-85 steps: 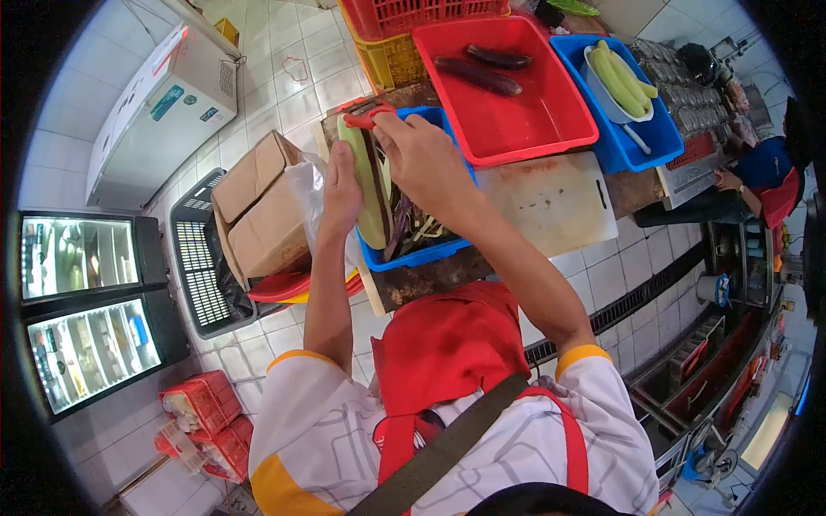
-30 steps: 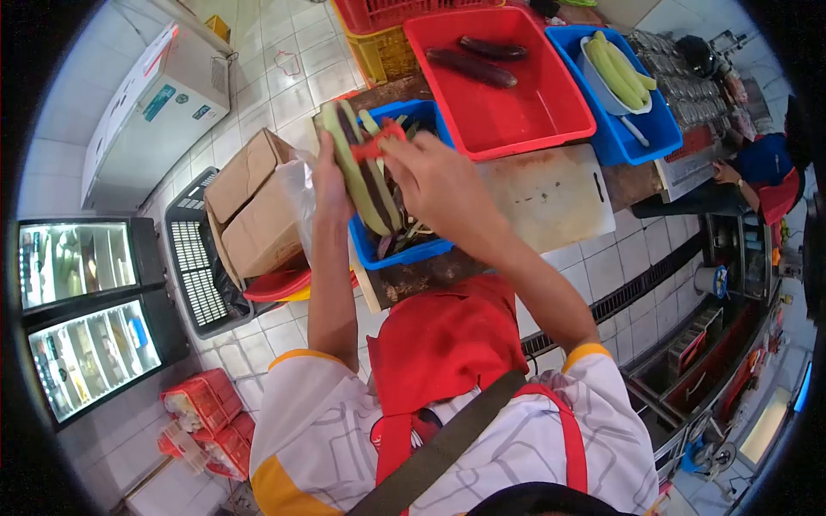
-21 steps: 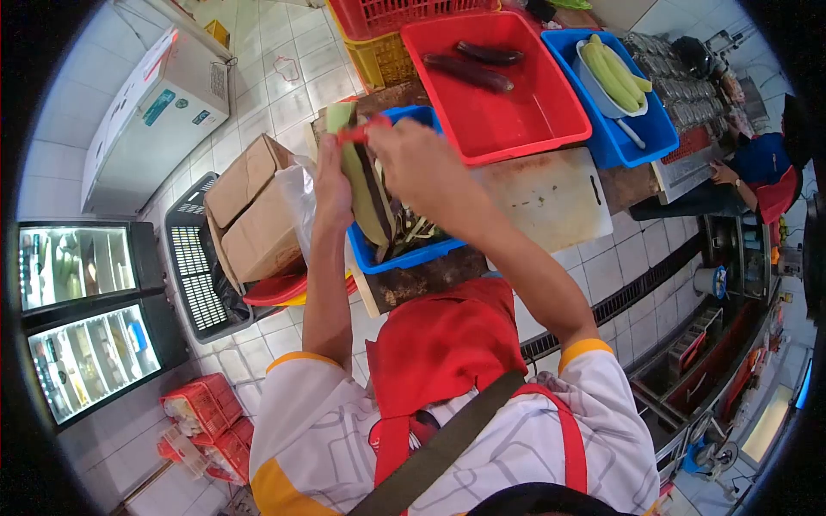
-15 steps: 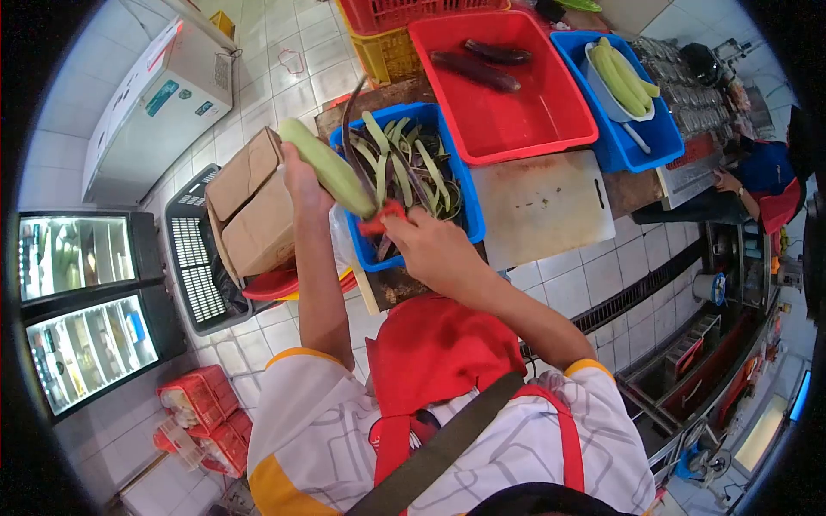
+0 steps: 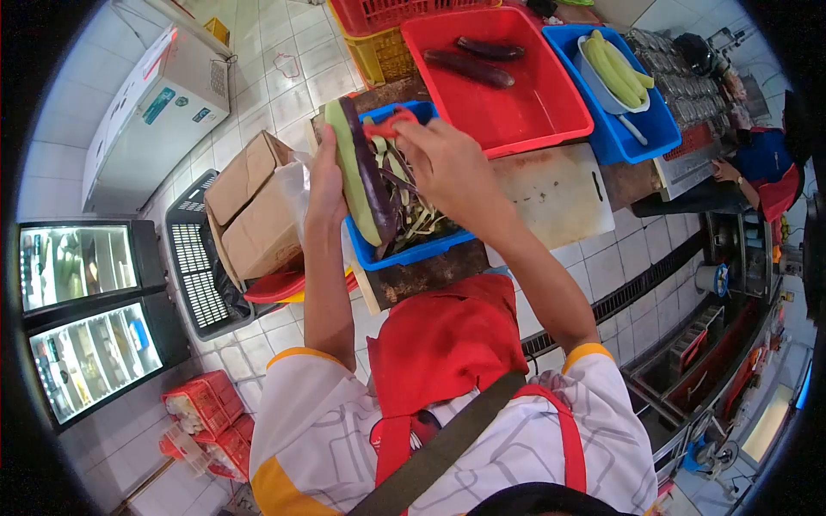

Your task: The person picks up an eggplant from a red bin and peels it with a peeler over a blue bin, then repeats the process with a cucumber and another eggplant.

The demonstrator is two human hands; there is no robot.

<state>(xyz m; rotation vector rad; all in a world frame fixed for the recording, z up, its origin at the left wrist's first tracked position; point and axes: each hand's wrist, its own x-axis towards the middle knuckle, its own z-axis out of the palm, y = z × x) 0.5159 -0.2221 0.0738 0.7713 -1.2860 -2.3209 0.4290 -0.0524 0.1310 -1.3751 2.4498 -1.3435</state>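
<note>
A long eggplant (image 5: 370,176), pale green where its skin is off and dark purple along the right side, is gripped at its left side by my left hand (image 5: 324,185). My right hand (image 5: 456,168) closes around a red peeler (image 5: 385,127), whose head is close beside the upper part of the eggplant. Beneath both hands is a blue basin (image 5: 428,249) holding many purple and pale-green peel strips (image 5: 419,215). The eggplant and my hands cover part of this basin.
A red tub (image 5: 542,112) with two purple eggplants (image 5: 469,69) sits beyond a white cutting board (image 5: 559,193). Peeled eggplants (image 5: 615,73) lie in a white container inside another blue tub (image 5: 658,150). Left are a cardboard box (image 5: 262,219) and black crate (image 5: 194,267). A person (image 5: 757,172) works far right.
The eggplant has been turned, so its purple side now shows, and it stands more upright in view. My right hand with the peeler has moved from its near end toward its far end.
</note>
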